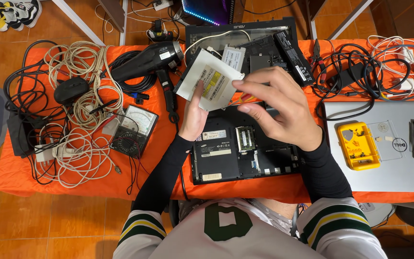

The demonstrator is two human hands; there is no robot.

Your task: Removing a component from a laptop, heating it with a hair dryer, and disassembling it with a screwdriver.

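Item, frame centre: flat white drive (210, 80) pinched between left hand (193, 117) and right hand (276, 108) over opened laptop (243, 151); loose grip risks dropping it.

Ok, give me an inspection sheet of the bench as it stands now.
Surface: orange table cover, crowded.
Job's things: flat silver optical drive held up over an opened black laptop base, underside up.
Clutter: black hair dryer, analog multimeter, yellow screw box on a closed grey laptop, pliers, second stripped laptop chassis.
Hands: left hand grips the drive; right hand pinches a thin tool at its edge.
Cables: white cord tangle; black cable pile.
Surroundings: tiled floor, shoes.
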